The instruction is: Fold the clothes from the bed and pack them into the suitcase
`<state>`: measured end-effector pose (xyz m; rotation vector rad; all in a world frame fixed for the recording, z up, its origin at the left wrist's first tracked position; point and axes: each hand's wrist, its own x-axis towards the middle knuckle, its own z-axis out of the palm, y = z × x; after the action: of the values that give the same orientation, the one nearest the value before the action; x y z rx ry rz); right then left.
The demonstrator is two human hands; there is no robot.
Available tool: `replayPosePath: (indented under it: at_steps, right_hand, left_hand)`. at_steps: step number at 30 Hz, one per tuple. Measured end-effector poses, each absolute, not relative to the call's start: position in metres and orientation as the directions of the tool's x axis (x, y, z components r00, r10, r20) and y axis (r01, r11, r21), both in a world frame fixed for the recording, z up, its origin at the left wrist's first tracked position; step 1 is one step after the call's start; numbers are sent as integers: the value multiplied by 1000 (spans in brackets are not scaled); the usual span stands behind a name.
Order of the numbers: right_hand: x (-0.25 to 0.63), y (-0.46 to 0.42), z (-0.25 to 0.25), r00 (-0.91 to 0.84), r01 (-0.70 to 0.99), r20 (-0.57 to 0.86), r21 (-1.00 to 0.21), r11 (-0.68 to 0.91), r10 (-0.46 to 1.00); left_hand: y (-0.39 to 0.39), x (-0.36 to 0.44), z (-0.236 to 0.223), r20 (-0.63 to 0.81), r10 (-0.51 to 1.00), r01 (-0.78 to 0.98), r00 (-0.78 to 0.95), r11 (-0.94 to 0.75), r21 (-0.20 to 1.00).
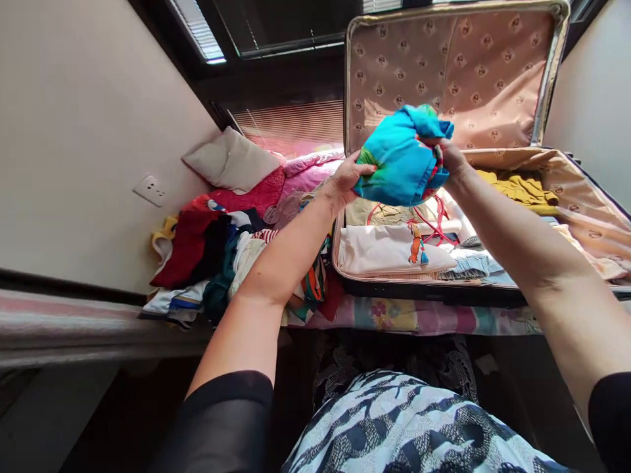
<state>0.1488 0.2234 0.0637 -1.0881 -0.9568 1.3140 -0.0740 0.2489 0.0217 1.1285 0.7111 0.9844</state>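
Between my two hands hangs a bundled bright blue garment [397, 157] with green and red print; its exact kind I cannot make out. My left hand [348, 179] grips its left edge, thumb on top. At the upper right side, my right hand [451, 157] is closed on the cloth, with its fingers partly hidden by the folds. Below the garment lies the open suitcase [394, 282], its patterned pink lid [473, 72] standing up behind. Inside it are a folded white garment [374, 246] with an orange cartoon figure, red cords [436, 226] and a mustard-yellow cloth [517, 190].
Left of the suitcase, a heap of mixed clothes [197, 249] lies on the bed. A pale cushion [231, 161] leans near the wall, above a socket [150, 190]. A flowered bedsheet [394, 315] shows along the front edge. Window blinds [296, 128] are behind.
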Motion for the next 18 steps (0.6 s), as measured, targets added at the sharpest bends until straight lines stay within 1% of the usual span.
replayPosePath:
  at_steps: [3, 5, 7, 8, 9, 11, 12, 13, 14, 15, 16, 17, 18]
  right_hand:
    - [180, 214, 84, 66, -359, 3, -933, 26, 998]
    - [202, 207, 85, 125, -410, -2, -911, 50, 992]
    - [224, 198, 72, 206, -361, 3, -929, 79, 979]
    - [235, 193, 60, 249, -298, 10, -951, 86, 968]
    - [246, 188, 46, 286, -195, 3, -979, 61, 958]
    - [267, 179, 17, 374, 66, -67, -993, -98, 925]
    - [277, 174, 3, 434, 177, -110, -963, -204, 894]
    - [287, 171, -9, 493, 250, -142, -922, -297, 858]
    - [296, 169, -20, 538, 316, -138, -882, -351, 832]
    - [305, 168, -28, 549, 399, -86, -847, -351, 831]
    - [312, 169, -35, 525, 513, 9, -802, -308, 851]
    - [318, 170, -41, 455, 658, 127, -714, -237, 881]
    - [323, 172, -46, 354, 790, 236, -593, -155, 905]
  left_hand:
    - [286, -48, 40, 61, 926, -211, 374, 21, 977]
    - [314, -27, 50, 105, 928, -156, 357, -51, 986]
    - [337, -5, 53, 176, 914, -31, 365, -177, 984]
    - [346, 7, 52, 213, 906, 38, 366, -243, 969]
    - [351, 19, 47, 239, 902, 117, 360, -298, 947]
    - [350, 43, 30, 260, 907, 324, 332, -369, 871]
    - [343, 54, 18, 254, 908, 444, 332, -388, 807]
    - [332, 64, 4, 238, 906, 564, 350, -406, 719]
    - [320, 72, -10, 214, 899, 674, 382, -429, 601]
    - [306, 79, -25, 171, 886, 740, 432, -456, 493]
    - [292, 84, -38, 122, 871, 770, 476, -480, 421]
    - [280, 89, -50, 71, 852, 779, 518, -505, 372]
    - [270, 92, -60, 29, 833, 778, 553, -528, 341]
